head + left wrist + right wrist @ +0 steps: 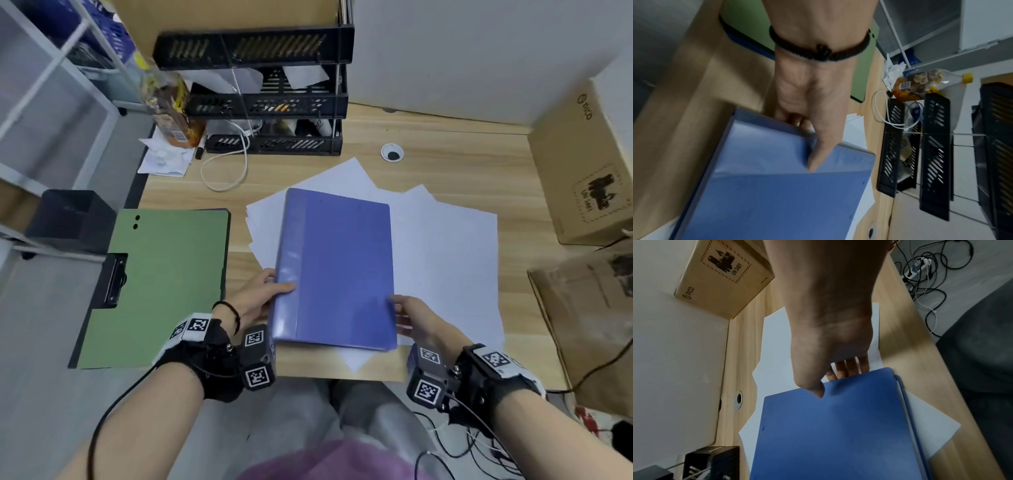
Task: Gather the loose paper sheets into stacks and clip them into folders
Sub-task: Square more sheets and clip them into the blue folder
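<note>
A closed blue folder (339, 270) lies over a spread of loose white paper sheets (445, 246) in the middle of the wooden desk. My left hand (265, 291) grips its left spine edge, thumb (818, 155) on the cover and fingers underneath. Along the folder's right edge my right hand (406, 313) pinches it, with the thumb (813, 386) on top and the fingers (849, 368) below. In the wrist views the blue folder (777, 186) (838, 426) fills the lower half. A green clipboard folder (161, 284) with a black clip (114, 281) lies to the left.
A black stacked tray rack (274, 92) stands at the back with a bottle (168, 106) and a white cable (226, 164) beside it. Cardboard boxes (589, 164) line the right side. A cable hole (392, 152) sits behind the sheets. A black bin (68, 219) is at the left.
</note>
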`<state>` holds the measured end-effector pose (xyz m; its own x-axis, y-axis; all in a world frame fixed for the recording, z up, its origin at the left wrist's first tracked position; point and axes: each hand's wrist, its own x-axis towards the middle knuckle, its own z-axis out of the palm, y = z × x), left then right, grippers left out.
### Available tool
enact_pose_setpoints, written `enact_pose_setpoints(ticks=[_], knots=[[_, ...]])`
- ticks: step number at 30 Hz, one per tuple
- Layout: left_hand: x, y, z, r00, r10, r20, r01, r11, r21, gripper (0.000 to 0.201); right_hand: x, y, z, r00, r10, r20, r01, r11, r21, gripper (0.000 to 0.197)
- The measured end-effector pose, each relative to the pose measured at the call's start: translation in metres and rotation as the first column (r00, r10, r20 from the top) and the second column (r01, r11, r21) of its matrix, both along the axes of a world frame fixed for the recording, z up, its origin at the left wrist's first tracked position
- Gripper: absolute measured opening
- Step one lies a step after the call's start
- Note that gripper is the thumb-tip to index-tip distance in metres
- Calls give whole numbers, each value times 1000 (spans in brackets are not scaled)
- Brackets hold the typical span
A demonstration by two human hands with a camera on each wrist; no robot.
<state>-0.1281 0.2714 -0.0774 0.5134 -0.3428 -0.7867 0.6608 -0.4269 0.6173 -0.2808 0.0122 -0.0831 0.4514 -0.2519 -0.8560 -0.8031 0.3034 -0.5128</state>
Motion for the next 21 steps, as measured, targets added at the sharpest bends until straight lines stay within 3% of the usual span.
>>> enact_pose_setpoints(ticks=[3, 6, 9, 13, 17, 21], knots=[[9, -5, 13, 1000, -18, 22, 20, 992, -121, 40, 5, 6, 7, 1000, -15, 13, 14, 1000, 17, 25], [21, -19, 27, 995, 31, 97, -14, 985, -173, 40, -1, 1, 13, 995, -60, 75, 55, 996, 67, 15], [31, -37, 37, 992, 42, 122, -10, 968, -249, 43, -12, -12, 20, 975, -176, 133, 161, 980, 117, 21], [38, -79, 47, 992, 22, 128, 21, 945, -326, 36, -19, -43, 32, 925, -332, 184, 312, 941, 131, 11], [44, -144, 50, 987, 13, 158, 40, 943, -329, 33, -25, -86, 42, 825, -519, 222, 488, 854, 182, 10], [51, -217, 45, 989, 20, 150, 25, 956, -292, 40, -23, -127, 48, 637, -745, 198, 661, 660, 357, 14]])
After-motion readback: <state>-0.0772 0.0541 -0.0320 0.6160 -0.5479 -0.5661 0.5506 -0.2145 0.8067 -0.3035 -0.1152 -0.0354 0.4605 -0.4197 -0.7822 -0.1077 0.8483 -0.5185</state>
